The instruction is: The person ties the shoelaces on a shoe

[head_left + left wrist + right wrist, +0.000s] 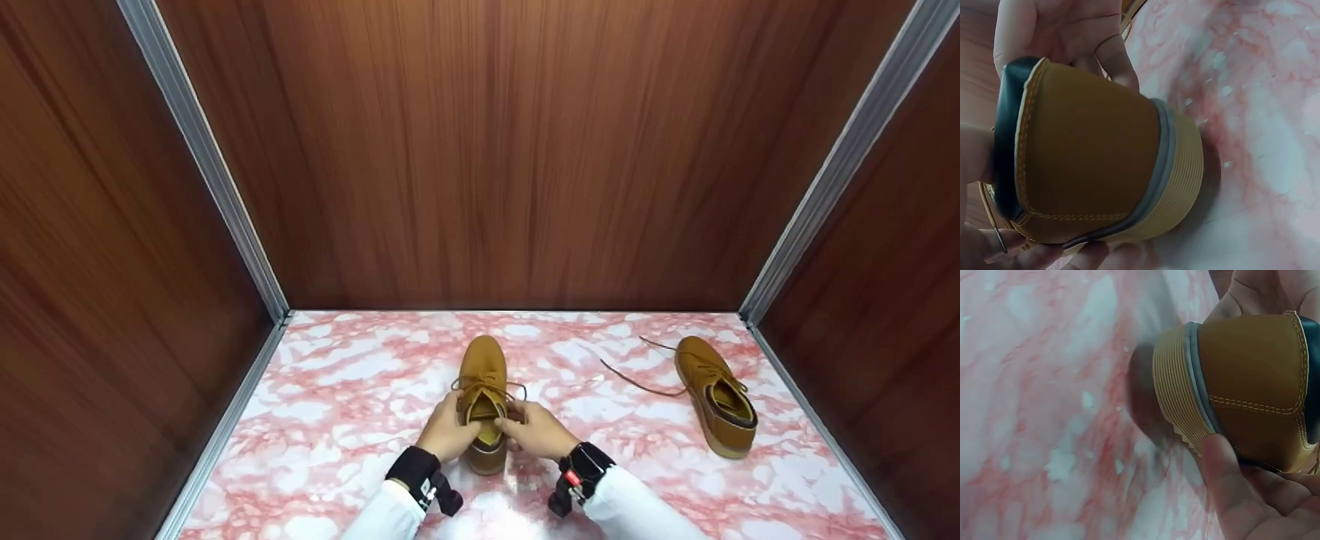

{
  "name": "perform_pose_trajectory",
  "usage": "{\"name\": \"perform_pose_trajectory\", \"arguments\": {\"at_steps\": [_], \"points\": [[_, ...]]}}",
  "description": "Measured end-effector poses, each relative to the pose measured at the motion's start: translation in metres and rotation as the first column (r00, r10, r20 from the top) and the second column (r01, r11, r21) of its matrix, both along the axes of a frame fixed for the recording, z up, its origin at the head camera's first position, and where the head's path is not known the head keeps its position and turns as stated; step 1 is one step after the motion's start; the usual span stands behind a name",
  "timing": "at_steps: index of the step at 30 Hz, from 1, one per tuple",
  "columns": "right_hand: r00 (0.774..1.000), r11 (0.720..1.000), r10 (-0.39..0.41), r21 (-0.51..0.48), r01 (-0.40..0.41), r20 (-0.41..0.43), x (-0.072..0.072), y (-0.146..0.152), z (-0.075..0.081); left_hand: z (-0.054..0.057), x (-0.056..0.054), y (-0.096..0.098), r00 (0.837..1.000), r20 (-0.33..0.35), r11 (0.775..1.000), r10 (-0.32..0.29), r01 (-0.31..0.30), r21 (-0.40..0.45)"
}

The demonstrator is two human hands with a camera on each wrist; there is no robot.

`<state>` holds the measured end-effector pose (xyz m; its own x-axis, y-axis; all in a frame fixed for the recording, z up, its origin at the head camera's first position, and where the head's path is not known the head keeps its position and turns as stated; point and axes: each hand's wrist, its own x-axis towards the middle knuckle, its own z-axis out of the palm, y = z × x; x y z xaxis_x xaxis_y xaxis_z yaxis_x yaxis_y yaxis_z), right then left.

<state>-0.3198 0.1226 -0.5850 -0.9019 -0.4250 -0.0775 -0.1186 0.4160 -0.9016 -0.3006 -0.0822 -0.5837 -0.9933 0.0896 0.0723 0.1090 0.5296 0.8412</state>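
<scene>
A tan lace-up shoe (482, 360) points away from me in the middle of the marbled surface. My left hand (448, 430) grips its left side near the opening, and my right hand (541, 432) holds the right side. Both thumbs lie at the shoe's collar, with the other fingers along the outer sides. Close up in the left wrist view is the stitched heel (1084, 152), with a dark lining and a ridged pale sole (1182, 174). Fingers of my right hand (1241, 500) touch the side by the sole in the right wrist view. A loose lace end (523, 388) sticks out at the right.
A matching tan shoe (694, 356) stands at the right, its long laces (637, 384) trailing left over the pink-and-white surface (360, 457). Brown wood-grain panels (510, 165) with metal edge strips (225, 180) enclose the back and both sides.
</scene>
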Motion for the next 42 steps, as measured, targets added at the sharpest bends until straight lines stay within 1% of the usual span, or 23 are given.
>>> {"name": "perform_pose_trajectory", "arguments": {"at_steps": [4,7,9,13,15,17,23,27,32,34,37,42], "points": [[1.000,0.997,0.000,-0.071,0.001,0.020,-0.009,-0.011,0.002,0.000,-0.009,-0.006,1.000,0.021,0.999,0.019,-0.020,0.042],[1.000,0.994,-0.011,-0.104,0.013,0.024,-0.016,-0.019,0.005,0.002,-0.017,-0.011,0.998,0.046,0.997,0.050,-0.053,0.063],[0.999,0.993,-0.023,-0.117,0.026,0.028,-0.021,-0.024,0.006,0.004,-0.022,-0.014,0.996,0.047,0.995,0.074,-0.077,0.065],[0.999,0.989,-0.024,-0.146,0.028,0.032,-0.029,-0.033,0.008,0.006,-0.033,-0.019,0.992,0.025,0.992,0.120,-0.121,0.033],[0.999,0.988,-0.024,-0.150,0.027,0.026,-0.032,-0.038,0.008,0.005,-0.038,-0.020,0.990,0.003,0.990,0.140,-0.140,0.009],[0.999,0.988,-0.026,-0.149,0.029,0.020,-0.035,-0.042,0.008,0.004,-0.042,-0.022,0.987,-0.004,0.987,0.161,-0.161,-0.012],[0.997,0.987,-0.077,-0.142,0.078,0.013,-0.044,-0.053,0.005,0.001,-0.053,-0.024,0.980,-0.031,0.980,0.195,-0.196,-0.043],[0.993,0.979,-0.104,-0.171,0.112,0.057,-0.051,-0.060,0.002,0.000,-0.059,-0.027,0.977,-0.048,0.976,0.208,-0.210,-0.059],[0.990,0.967,-0.087,-0.229,0.112,0.114,-0.055,-0.066,-0.002,-0.004,-0.066,-0.033,0.971,-0.069,0.968,0.230,-0.236,-0.086],[0.989,0.965,-0.082,-0.240,0.109,0.120,-0.056,-0.068,-0.003,-0.004,-0.069,-0.034,0.970,-0.075,0.967,0.233,-0.240,-0.091],[0.987,0.963,-0.088,-0.241,0.119,0.138,-0.057,-0.070,-0.004,-0.006,-0.071,-0.036,0.969,-0.085,0.965,0.233,-0.241,-0.102],[0.985,0.967,-0.078,-0.230,0.113,0.156,-0.058,-0.074,-0.009,-0.010,-0.074,-0.041,0.965,-0.085,0.959,0.250,-0.259,-0.114]]}}
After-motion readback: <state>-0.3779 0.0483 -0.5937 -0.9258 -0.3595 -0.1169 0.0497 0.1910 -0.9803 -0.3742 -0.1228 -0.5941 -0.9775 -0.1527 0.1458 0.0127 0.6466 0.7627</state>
